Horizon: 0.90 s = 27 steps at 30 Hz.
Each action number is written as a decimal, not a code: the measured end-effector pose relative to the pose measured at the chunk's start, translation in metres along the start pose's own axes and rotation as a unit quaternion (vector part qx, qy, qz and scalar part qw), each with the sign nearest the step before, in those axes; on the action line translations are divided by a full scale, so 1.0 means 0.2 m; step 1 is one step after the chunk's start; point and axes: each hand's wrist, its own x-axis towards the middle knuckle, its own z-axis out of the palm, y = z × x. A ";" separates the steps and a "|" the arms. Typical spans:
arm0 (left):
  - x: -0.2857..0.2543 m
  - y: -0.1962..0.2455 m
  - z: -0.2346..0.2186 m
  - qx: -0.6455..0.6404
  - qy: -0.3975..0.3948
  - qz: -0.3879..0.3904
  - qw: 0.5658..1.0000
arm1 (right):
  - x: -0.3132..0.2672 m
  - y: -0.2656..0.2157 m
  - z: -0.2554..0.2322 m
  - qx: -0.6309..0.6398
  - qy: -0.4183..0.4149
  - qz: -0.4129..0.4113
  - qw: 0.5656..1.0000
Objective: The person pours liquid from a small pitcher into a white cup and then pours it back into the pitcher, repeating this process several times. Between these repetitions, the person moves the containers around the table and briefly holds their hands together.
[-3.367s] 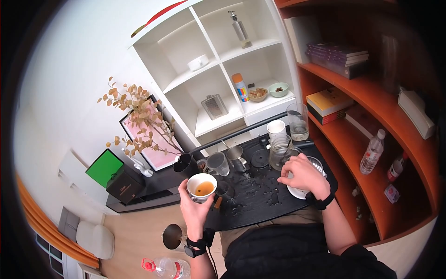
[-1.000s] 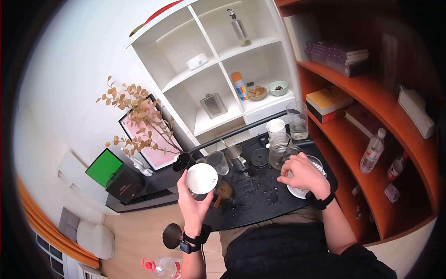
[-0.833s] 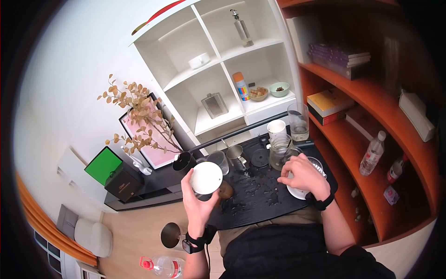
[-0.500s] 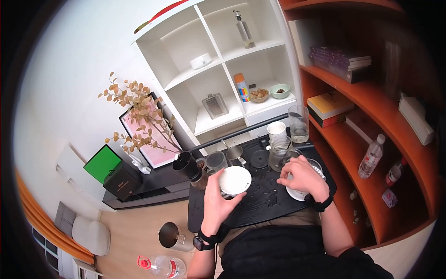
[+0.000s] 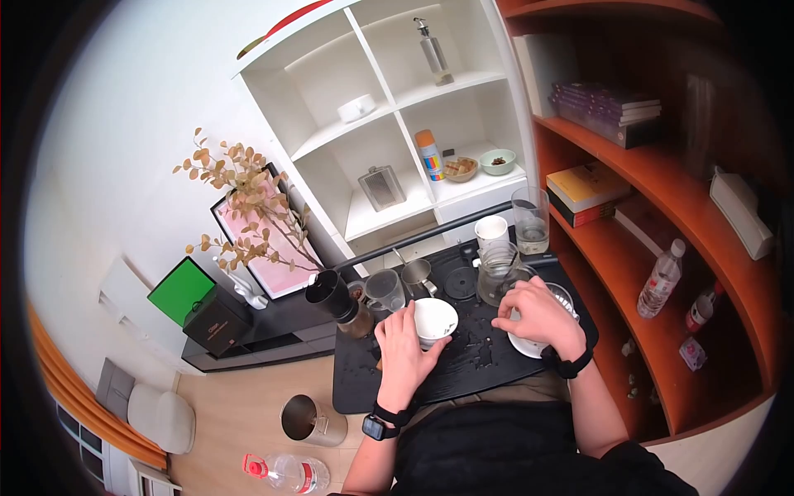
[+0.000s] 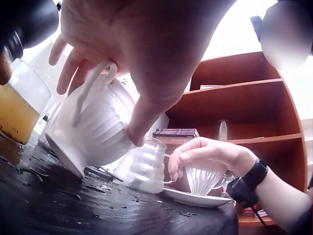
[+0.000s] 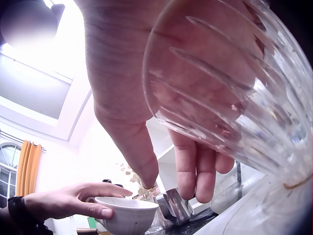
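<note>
My left hand [image 5: 401,351] holds a white ribbed cup [image 5: 436,317] between thumb and fingers, low over the wet black table [image 5: 488,372]. Its inside shows white with a few dark specks. The left wrist view has the cup tilted, its foot close to the tabletop. Beside it there stands a glass of amber-brown liquid [image 6: 18,110], hidden behind my hand in the head view. My right hand [image 5: 542,314] hangs with loosely bent fingers over a white saucer [image 6: 195,198], beside a ribbed clear glass vessel [image 6: 203,181]; nothing is between its fingers.
A glass server [image 5: 495,285], white cup [image 5: 491,226] and tall glass [image 5: 531,223] stand at the back right. Farther left are a steel pitcher [image 5: 418,274], a clear jug [image 5: 385,288] and a dark cylinder [image 5: 331,293]. A steel container [image 5: 313,422] sits on the floor.
Brown liquid was in the cup; my left hand tipped it, and the glass below turned brown. The cup then moved right, down towards the table. My right hand stayed still.
</note>
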 end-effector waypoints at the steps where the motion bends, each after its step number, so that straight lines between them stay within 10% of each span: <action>1: 0.00 -0.01 0.01 0.020 0.008 0.005 1.000 | 0.00 0.00 0.00 -0.002 0.003 -0.005 1.000; 27: -0.19 -0.25 -0.15 0.082 -0.029 -0.090 0.992 | 0.00 0.00 0.01 0.007 -0.001 0.005 1.000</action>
